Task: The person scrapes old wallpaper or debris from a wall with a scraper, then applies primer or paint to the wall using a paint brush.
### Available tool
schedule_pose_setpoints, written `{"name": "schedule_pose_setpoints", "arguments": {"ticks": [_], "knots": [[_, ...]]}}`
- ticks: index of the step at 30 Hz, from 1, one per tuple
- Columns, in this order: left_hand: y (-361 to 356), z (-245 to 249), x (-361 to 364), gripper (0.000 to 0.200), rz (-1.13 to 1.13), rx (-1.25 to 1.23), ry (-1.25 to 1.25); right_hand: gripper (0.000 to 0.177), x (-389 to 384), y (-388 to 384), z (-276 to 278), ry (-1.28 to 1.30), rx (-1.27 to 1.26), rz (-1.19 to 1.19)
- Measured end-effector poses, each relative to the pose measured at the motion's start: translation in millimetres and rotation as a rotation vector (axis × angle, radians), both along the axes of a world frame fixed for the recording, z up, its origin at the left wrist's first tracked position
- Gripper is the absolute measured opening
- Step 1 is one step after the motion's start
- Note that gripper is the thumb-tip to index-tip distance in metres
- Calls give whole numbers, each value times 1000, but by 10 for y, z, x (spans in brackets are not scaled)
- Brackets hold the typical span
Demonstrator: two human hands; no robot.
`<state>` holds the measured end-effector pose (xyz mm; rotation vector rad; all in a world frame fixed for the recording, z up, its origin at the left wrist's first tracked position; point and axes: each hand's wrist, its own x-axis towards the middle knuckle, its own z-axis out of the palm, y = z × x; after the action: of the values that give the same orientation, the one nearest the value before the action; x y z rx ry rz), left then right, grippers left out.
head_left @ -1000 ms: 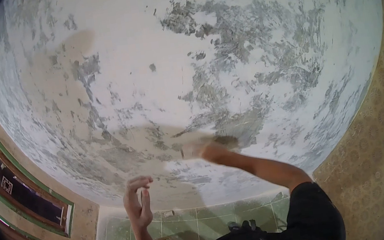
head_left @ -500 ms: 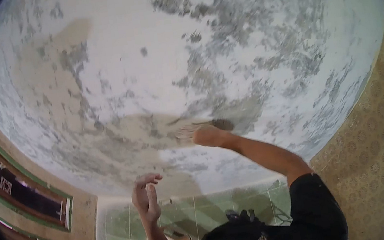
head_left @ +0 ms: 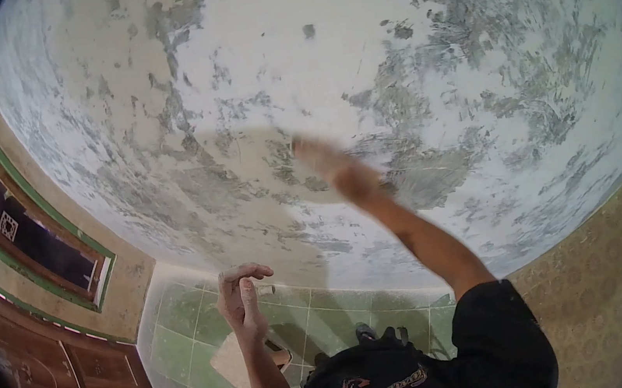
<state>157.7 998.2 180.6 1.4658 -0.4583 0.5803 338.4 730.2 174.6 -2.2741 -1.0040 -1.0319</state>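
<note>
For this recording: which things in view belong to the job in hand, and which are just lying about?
Part of the job, seemingly:
patchy white-and-grey wall
right hand, blurred at the wall; what it holds, if anything, is unclear
left hand, raised, apparently empty

Just about:
pale stool on green floor tiles
green-framed window
brown panelled woodwork
patterned wall

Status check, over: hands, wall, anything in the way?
Right hand at the wall, motion-blurred; grip and contact unclear. Left hand raised, fingers curled, nothing seen in it. Wall patchy white and grey. Nothing seen blocking right hand.
</note>
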Motion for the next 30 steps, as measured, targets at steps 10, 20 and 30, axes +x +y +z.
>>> {"name": "schedule_pose_setpoints", "arguments": {"ticks": [10,20,30], "knots": [[305,-250,-210,19,166,-72,74,39,-285,174,253,233,-188,-29],[202,-435,-242,15,137,-178,173,31,785,1049,-10,-41,-134,-223],[710,-568,-611,19,502,-102,252,32,375,1106,137,67,-421,-18]]}}
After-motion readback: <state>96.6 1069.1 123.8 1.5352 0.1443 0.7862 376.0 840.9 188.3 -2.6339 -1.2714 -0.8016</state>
